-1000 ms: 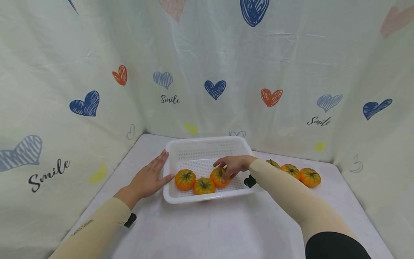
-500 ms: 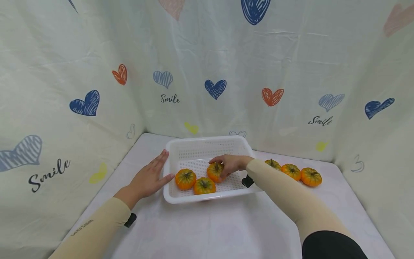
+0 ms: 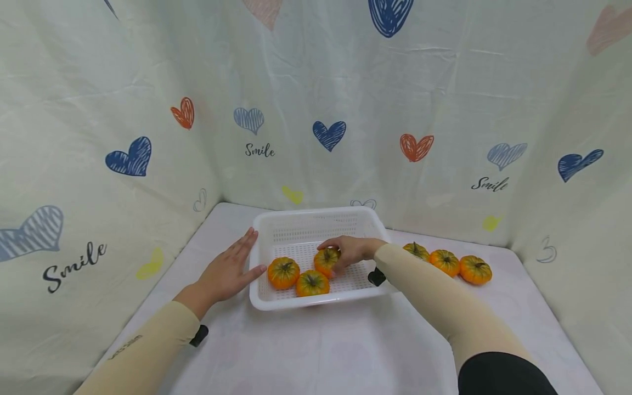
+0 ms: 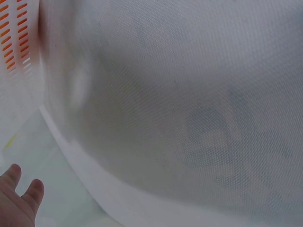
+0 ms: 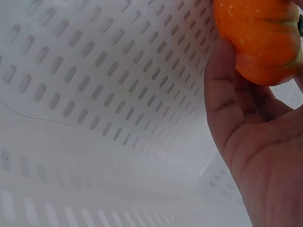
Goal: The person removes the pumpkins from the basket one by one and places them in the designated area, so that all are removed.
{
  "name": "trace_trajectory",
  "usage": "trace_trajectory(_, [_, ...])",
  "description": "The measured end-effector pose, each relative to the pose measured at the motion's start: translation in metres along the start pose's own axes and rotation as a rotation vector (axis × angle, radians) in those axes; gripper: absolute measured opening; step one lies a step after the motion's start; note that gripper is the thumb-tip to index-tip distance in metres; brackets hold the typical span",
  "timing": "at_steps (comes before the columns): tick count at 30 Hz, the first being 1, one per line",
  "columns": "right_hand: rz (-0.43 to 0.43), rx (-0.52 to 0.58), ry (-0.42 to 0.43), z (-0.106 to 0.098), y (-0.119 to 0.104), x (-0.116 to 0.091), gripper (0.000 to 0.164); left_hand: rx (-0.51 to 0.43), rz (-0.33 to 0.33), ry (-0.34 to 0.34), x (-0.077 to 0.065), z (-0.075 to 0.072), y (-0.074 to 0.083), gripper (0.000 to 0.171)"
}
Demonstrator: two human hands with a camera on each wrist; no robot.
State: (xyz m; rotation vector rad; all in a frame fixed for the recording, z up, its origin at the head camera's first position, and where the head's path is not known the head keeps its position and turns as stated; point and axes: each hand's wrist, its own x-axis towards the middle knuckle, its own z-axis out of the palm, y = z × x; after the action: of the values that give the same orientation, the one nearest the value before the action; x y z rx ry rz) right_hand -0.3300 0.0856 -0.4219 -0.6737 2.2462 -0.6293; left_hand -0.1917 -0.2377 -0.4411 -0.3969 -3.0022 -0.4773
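Note:
Inside a white perforated plastic basket point(image 3: 353, 296) are three small orange pumpkins with green-streaked tops. My right hand point(image 3: 354, 250) reaches in from the right and grips the rear one, the held pumpkin point(image 3: 325, 262). In the right wrist view its fingers curl around the orange side of that pumpkin point(image 5: 260, 42), near the slotted basket wall. A second pumpkin point(image 3: 312, 283) sits just in front, and a third pumpkin point(image 3: 283, 273) lies to the left. My left hand point(image 3: 222, 277) rests against the basket's left rim with straight fingers and thumb spread.
To the right of the basket, three more pumpkins stand in a row on the white-covered table: a partly hidden pumpkin point(image 3: 417, 250), a middle pumpkin point(image 3: 444, 261) and an end pumpkin point(image 3: 475, 270). A heart-printed curtain point(image 3: 365, 164) closes off the back and sides.
My right hand has taken hold of the right-hand pumpkin in the basket and shifted it left and slightly back. My left hand has stayed in place at the rim.

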Motion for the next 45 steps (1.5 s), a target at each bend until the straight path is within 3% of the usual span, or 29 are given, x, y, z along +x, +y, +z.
trace_trajectory(13, [-0.018,-0.021,0.065,-0.005,-0.004,-0.002,0.076,0.002,-0.005,0.004,-0.001,0.0,0.0,0.09])
trace_trajectory(24, [-0.099,0.113,0.119,-0.027,-0.01,-0.017,0.081,-0.008,0.001,-0.006,-0.002,-0.002,0.004,0.09])
trace_trajectory(31, [-0.157,0.306,0.18,-0.056,-0.015,-0.044,0.083,-0.009,0.008,0.002,-0.001,-0.004,0.003,0.089])
trace_trajectory(37, [-0.231,0.439,0.268,-0.079,-0.013,-0.083,0.081,-0.011,0.003,0.008,-0.001,-0.005,0.002,0.09])
trace_trajectory(45, [-0.226,0.396,0.396,-0.093,0.01,-0.133,0.083,-0.011,0.0,0.003,-0.003,-0.005,0.004,0.089])
